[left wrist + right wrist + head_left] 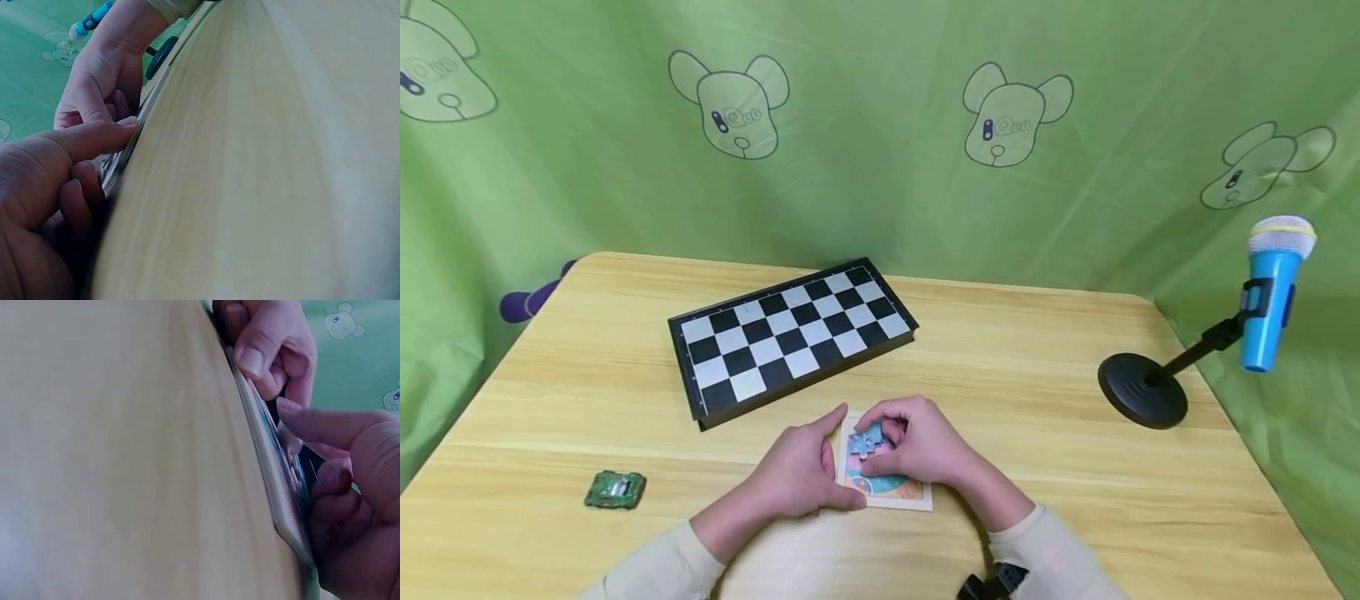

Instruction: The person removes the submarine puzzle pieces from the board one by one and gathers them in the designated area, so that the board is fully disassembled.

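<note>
A small jigsaw puzzle board point(904, 503) with a white border and a colourful picture lies on the table, between both hands. My left hand point(797, 471) holds its left side, thumb at the near-left corner and index finger toward the far-left corner. With thumb and fingers, my right hand point(921, 442) pinches a blue patterned puzzle piece point(867, 442) over the board's upper part. In the right wrist view the board point(265, 453) shows edge-on, the left thumb point(252, 361) pressing its end. The right palm covers part of the picture.
Beyond the hands lies a black-and-white folding chessboard point(793, 337). A green toy car point(615, 489) sits at the left. On the right, a blue toy microphone point(1270, 308) leans on a black round-based stand point(1142, 390). A green curtain point(880, 200) hangs behind the wooden table point(1037, 367).
</note>
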Action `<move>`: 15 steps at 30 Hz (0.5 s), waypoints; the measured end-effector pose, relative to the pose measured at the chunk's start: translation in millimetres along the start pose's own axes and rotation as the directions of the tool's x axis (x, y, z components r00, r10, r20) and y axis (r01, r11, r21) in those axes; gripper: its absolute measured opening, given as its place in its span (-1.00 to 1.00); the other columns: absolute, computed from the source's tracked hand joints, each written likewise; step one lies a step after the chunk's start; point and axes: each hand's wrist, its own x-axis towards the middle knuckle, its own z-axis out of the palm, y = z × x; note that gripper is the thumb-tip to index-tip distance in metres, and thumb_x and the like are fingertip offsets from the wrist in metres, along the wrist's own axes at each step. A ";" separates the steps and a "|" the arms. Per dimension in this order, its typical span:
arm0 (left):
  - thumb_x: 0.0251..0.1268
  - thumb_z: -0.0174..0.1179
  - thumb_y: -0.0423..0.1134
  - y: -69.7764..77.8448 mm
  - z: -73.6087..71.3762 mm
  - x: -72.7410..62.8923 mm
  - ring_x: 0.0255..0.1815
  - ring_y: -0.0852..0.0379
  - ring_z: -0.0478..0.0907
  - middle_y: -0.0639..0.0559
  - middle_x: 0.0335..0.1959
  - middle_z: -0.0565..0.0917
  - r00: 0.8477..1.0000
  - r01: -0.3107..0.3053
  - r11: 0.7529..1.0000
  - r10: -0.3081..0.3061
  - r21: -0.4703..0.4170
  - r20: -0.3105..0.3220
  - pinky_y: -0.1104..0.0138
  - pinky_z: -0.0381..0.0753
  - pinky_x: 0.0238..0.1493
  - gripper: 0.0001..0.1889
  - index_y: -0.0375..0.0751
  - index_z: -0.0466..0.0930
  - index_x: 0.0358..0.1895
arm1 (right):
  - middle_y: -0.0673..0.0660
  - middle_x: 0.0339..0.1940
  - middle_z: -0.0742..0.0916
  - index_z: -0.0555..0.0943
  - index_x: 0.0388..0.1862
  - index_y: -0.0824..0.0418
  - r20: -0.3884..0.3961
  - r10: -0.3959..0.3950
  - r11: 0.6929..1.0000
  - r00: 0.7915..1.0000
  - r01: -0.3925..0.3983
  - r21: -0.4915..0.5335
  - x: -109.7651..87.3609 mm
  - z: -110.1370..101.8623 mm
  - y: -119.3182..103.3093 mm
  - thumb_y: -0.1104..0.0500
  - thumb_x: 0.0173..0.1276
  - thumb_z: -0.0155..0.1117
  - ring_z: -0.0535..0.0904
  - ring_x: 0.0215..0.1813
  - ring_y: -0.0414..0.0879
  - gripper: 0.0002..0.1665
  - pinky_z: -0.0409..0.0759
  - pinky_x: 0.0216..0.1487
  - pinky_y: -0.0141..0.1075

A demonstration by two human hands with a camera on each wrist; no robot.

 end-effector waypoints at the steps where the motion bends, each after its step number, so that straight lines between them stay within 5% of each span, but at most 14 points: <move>1: -0.28 0.67 -0.01 0.0 0.0 -0.2 -0.68 0.15 0.49 0.13 -0.67 0.53 1.000 0.001 1.000 -0.001 -0.002 0.001 0.29 0.44 -0.63 0.25 -0.33 0.13 0.55 | -0.07 -0.69 0.34 0.76 -0.18 0.01 0.011 0.003 1.000 1.000 -0.003 -0.018 0.2 -0.9 0.3 0.18 -0.07 0.72 0.29 -0.55 -0.19 -0.58 0.32 -0.42 -0.38; 8: -0.27 0.67 -0.02 -0.2 -0.5 -0.6 -0.68 0.14 0.50 0.12 -0.68 0.54 1.000 0.000 1.000 0.000 -0.016 0.005 0.29 0.45 -0.63 0.24 -0.33 0.13 0.54 | -0.09 -0.71 0.37 0.73 -0.15 0.03 0.082 0.002 0.986 0.997 0.011 -0.166 4.4 -2.8 0.5 0.15 0.00 0.68 0.30 -0.59 -0.23 -0.60 0.35 -0.46 -0.38; 15: -0.28 0.68 -0.01 -1.1 0.1 -0.1 -0.68 0.13 0.50 0.12 -0.67 0.53 1.000 0.003 1.000 -0.003 -0.021 0.005 0.29 0.44 -0.64 0.24 -0.31 0.14 0.55 | -0.12 -0.75 0.33 0.71 -0.20 0.03 0.124 -0.025 0.983 0.992 0.047 -0.179 7.3 -4.0 -3.3 0.16 0.05 0.64 0.26 -0.62 -0.26 -0.67 0.36 -0.45 -0.38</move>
